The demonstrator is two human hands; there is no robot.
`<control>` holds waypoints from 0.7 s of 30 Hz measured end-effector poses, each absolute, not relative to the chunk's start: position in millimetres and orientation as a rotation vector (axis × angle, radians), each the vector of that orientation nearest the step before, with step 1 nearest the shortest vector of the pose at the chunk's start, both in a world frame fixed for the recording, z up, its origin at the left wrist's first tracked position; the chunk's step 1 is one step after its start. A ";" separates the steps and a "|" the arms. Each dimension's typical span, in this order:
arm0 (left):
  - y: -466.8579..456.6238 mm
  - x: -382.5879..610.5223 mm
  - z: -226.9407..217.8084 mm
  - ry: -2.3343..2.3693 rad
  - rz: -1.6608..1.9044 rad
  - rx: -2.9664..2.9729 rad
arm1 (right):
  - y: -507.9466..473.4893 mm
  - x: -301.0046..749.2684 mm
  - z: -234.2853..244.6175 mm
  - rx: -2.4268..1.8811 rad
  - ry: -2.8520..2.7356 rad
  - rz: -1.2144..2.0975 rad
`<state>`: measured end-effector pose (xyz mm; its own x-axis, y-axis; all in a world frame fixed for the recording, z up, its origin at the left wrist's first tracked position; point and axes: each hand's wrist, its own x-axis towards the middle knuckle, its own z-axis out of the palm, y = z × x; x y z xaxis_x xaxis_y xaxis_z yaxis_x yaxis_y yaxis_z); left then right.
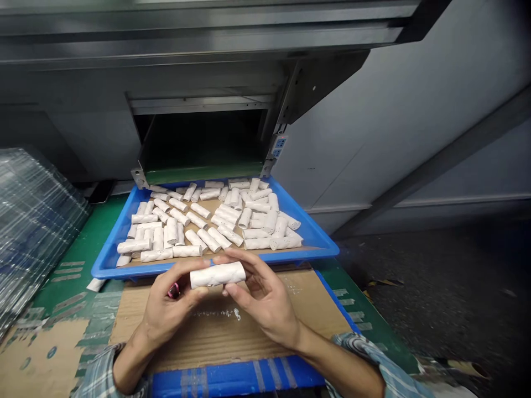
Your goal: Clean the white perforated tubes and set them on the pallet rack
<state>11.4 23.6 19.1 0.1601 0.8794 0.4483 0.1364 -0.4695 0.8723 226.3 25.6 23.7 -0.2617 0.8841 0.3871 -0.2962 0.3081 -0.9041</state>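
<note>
At the far left, a stack of clear plastic sheets [33,232] lay against the green work mat [78,298], and a plaid sleeve [99,376] led to the left hand [170,312], which curled around one end of a white roll [218,275]. A small pink object [174,290] showed behind its fingers, though what it was could not be told. The roll was held level in the air above a cardboard sheet [232,337], and the right hand [265,298] closed over its other end. Its rough, chalky surface suggested a light, fairly stiff piece with little slip, perhaps fragile at the ends, so the middle of the barrel looked the safest place for a gentle hold. Beyond it, many similar rolls [215,221] lay in a blue plastic tray [108,243], and farther right a blue power socket panel [279,146] was fixed beside a dark opening
</note>
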 end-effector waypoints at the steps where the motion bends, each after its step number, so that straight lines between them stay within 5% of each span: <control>1: 23.2 9.7 19.9 0.976 1.330 1.690 | 26.1 226.3 21.5 -0.603 -1.409 1.218; 10: 13.1 -12.4 44.3 1.179 1.188 1.847 | 28.7 229.3 14.9 -0.702 -1.487 1.012; 21: -2.1 18.2 68.2 1.656 0.901 2.831 | 28.7 233.3 8.8 -0.733 -1.646 0.799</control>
<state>18.2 -2.1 68.2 0.3962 0.7288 0.5585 0.8648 -0.5005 0.0396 233.3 28.7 8.8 -0.1970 0.8050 0.5596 0.0586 0.5794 -0.8129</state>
